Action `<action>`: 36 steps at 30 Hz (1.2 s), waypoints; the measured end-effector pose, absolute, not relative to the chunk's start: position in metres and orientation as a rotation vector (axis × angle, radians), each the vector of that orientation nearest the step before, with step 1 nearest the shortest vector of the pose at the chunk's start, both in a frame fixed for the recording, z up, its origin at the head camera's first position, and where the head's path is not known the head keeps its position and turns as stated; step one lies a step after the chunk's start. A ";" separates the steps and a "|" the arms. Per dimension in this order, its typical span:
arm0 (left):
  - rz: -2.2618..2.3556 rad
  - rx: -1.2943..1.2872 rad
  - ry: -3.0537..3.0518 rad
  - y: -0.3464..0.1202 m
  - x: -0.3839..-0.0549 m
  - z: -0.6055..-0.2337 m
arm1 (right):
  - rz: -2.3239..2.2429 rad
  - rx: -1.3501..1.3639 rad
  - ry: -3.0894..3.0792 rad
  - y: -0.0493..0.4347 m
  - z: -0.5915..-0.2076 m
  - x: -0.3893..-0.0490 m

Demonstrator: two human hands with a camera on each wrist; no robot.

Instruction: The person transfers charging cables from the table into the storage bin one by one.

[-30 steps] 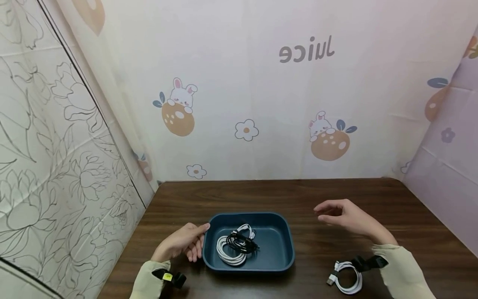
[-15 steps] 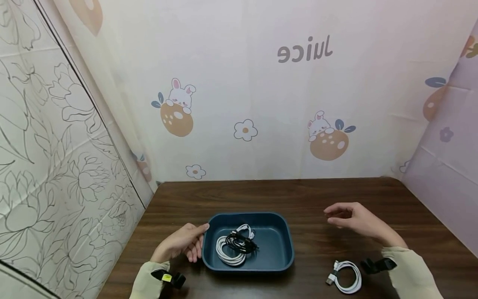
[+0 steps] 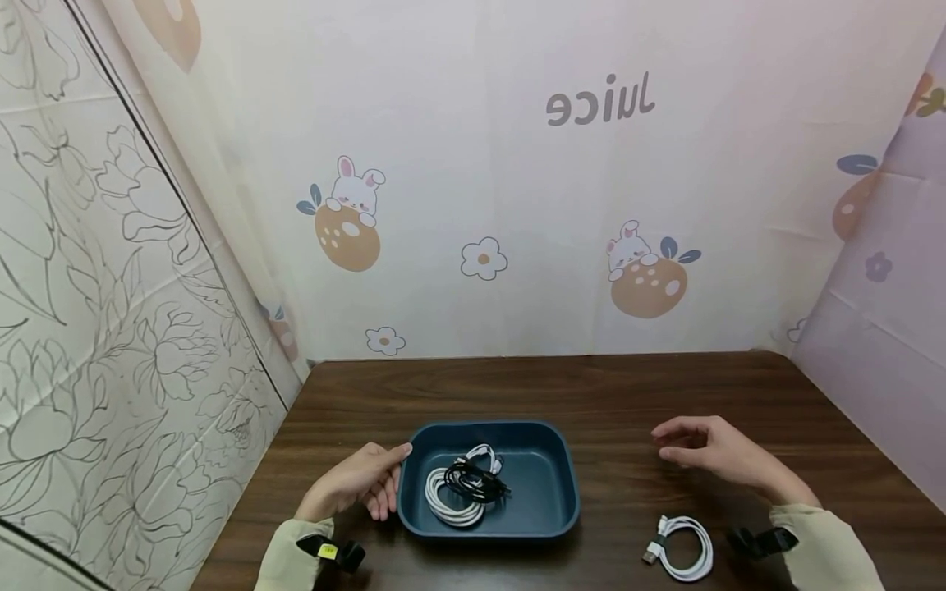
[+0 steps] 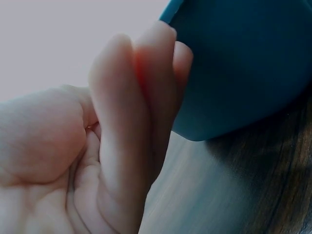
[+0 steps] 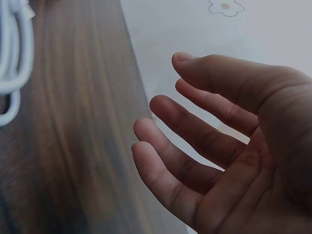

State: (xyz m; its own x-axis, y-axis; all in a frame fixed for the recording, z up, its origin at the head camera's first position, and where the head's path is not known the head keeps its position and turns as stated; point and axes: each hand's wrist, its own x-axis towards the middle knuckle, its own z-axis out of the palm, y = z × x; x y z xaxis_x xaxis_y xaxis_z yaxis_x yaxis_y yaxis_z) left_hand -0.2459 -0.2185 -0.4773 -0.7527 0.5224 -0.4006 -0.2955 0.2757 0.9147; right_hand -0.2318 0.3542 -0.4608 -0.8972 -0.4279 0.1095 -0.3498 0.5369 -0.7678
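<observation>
A dark blue rectangular tray (image 3: 543,532) sits on the table, holding a white coiled cable (image 3: 456,519) with a black coiled cable (image 3: 473,483) lying over it. My left hand (image 3: 358,483) grips the tray's left side, thumb at the rim and the other fingers by the outer wall. In the left wrist view, fingers (image 4: 124,112) overlap the tray's outer wall (image 4: 229,92). To the right, my right hand (image 3: 720,450) hovers with relaxed, spread fingers and holds nothing. Nearer the front, below that hand, lies another white coiled cable (image 3: 702,562) with a USB plug and dark tie.
Dark wood-grain table (image 3: 473,386) runs back to a hanging sheet (image 3: 473,164) printed with rabbits and fruit. A white floral panel (image 3: 133,287) stands along the left. Small black wrist cameras are strapped at both sleeves.
My right hand has moved to the right, away from the tray and past the loose white cable. The left hand keeps its grip on the tray.
</observation>
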 end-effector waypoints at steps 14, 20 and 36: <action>1.540 0.200 1.865 -0.218 -0.247 -0.477 | -1.315 -0.784 2.530 0.363 -0.480 -0.218; 1.534 0.197 1.869 -0.218 -0.247 -0.477 | -1.343 -0.871 2.388 0.364 -0.481 -0.215; 1.545 0.190 1.875 -0.218 -0.247 -0.476 | -1.309 -0.898 2.026 0.366 -0.476 -0.213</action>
